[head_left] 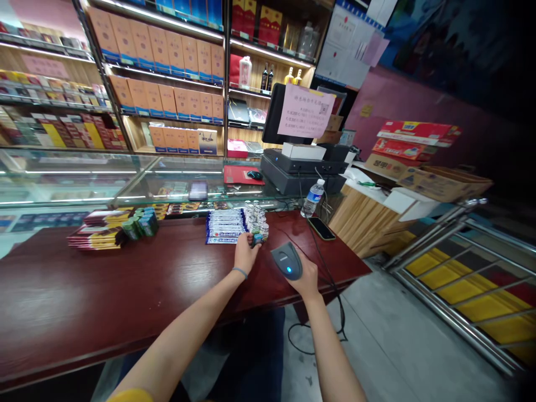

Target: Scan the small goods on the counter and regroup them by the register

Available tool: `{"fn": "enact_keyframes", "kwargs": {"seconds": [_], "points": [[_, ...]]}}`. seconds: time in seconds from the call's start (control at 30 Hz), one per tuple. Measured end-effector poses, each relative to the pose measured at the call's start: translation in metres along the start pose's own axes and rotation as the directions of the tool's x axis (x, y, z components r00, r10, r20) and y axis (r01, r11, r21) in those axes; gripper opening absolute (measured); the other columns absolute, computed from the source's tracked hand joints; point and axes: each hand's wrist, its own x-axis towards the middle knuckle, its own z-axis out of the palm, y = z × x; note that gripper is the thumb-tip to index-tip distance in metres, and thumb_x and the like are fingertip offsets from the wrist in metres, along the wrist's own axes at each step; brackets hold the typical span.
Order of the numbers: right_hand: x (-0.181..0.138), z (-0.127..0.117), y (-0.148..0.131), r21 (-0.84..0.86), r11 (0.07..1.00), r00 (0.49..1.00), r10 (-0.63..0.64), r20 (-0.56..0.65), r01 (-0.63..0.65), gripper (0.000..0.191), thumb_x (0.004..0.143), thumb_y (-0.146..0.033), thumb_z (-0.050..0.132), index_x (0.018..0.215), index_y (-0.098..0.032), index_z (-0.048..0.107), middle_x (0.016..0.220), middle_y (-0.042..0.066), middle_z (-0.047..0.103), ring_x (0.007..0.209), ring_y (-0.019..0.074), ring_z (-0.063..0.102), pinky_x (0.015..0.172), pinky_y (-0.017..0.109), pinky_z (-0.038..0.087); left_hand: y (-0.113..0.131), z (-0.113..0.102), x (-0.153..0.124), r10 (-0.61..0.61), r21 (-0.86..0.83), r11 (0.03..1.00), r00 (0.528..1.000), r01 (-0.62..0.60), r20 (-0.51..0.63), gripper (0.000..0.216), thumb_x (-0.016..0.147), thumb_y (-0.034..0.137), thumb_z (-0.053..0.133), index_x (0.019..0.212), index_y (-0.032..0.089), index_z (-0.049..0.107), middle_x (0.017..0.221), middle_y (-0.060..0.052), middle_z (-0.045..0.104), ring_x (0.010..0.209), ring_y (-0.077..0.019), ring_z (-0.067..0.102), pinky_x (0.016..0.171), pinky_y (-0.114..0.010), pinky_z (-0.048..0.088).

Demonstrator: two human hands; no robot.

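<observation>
My right hand (307,276) is wrapped round the grip of a grey barcode scanner (287,260), whose blue light is lit. With its fingers closed, my left hand (246,255) pinches a small blue-green container (257,239) just above the dark red counter (180,279). Behind it stand several small white bottles (255,215). Immediately left of them lies a row of blue-and-white wrapped sticks (226,226). Further left are several green and blue small containers (141,223) beside a stack of maroon-and-yellow packets (100,229).
A water bottle (313,198) and a phone (322,228) occupy the counter's right end. The scanner cable (320,251) hangs over the front edge. Behind are a glass display case (176,178) and a monitor (276,114). A metal railing (444,262) stands at the right.
</observation>
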Motion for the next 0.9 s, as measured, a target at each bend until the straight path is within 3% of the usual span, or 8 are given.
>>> {"fn": "enact_keyframes", "kwargs": {"seconds": [0.17,0.3,0.43,0.57,0.77,0.9], "points": [[0.002,0.004,-0.003,-0.017,1.0,1.0,0.014,0.001,-0.014,0.047,0.078,-0.033,0.059,0.121,-0.014,0.056,0.089,0.01,0.072,0.073,0.0238,0.071,0.065,0.033,0.058,-0.004,-0.018,0.001,0.031,-0.013,0.999,0.999,-0.031,0.045,0.048,0.071,0.018,0.077,0.113,0.018,0.054,0.104,-0.007,0.056,0.096,-0.0208,0.056,0.082,-0.035,0.05],[0.008,0.014,-0.012,-0.01,0.999,0.999,0.03,-0.013,-0.03,0.042,0.08,-0.035,0.06,0.117,-0.015,0.058,0.083,0.008,0.072,0.068,0.0223,0.07,0.063,0.031,0.056,-0.007,-0.055,0.008,0.1,0.006,0.995,0.995,-0.101,0.027,0.05,0.075,0.025,0.075,0.12,0.02,0.053,0.109,-0.008,0.056,0.1,-0.0213,0.057,0.081,-0.034,0.051],[0.018,0.034,-0.029,-0.015,1.0,1.0,0.008,-0.03,-0.009,0.038,0.081,-0.037,0.06,0.113,-0.015,0.059,0.081,0.008,0.072,0.065,0.0215,0.069,0.06,0.03,0.054,-0.011,-0.112,0.019,0.143,0.064,0.988,0.989,-0.139,-0.047,0.042,0.08,0.028,0.071,0.119,0.02,0.055,0.107,-0.008,0.056,0.097,-0.0201,0.058,0.078,-0.032,0.051],[0.028,0.062,-0.054,-0.001,1.0,1.0,-0.012,-0.018,0.012,0.037,0.082,-0.039,0.06,0.111,-0.015,0.059,0.081,0.007,0.072,0.066,0.0212,0.069,0.061,0.029,0.053,-0.023,-0.182,0.025,0.168,0.157,0.977,0.973,-0.144,-0.155,0.04,0.082,0.032,0.07,0.118,0.02,0.057,0.106,-0.008,0.055,0.093,-0.019,0.059,0.078,-0.033,0.053],[0.044,0.11,-0.103,0.077,0.993,0.996,-0.091,-0.007,0.091,0.042,0.083,-0.04,0.059,0.115,-0.014,0.057,0.081,0.007,0.072,0.067,0.0216,0.07,0.061,0.029,0.052,-0.053,-0.288,0.023,0.125,0.256,0.966,0.93,-0.035,-0.346,0.042,0.081,0.035,0.07,0.118,0.019,0.057,0.105,-0.008,0.055,0.09,-0.0184,0.06,0.079,-0.036,0.055],[0.055,0.137,-0.135,0.127,0.98,0.988,-0.156,0.004,0.154,0.039,0.082,-0.035,0.059,0.115,-0.013,0.057,0.083,0.007,0.072,0.067,0.0203,0.069,0.062,0.027,0.052,-0.073,-0.338,0.022,0.099,0.293,0.956,0.904,0.03,-0.416,0.044,0.079,0.033,0.07,0.119,0.018,0.058,0.105,-0.008,0.054,0.085,-0.0176,0.059,0.076,-0.036,0.056]]}}
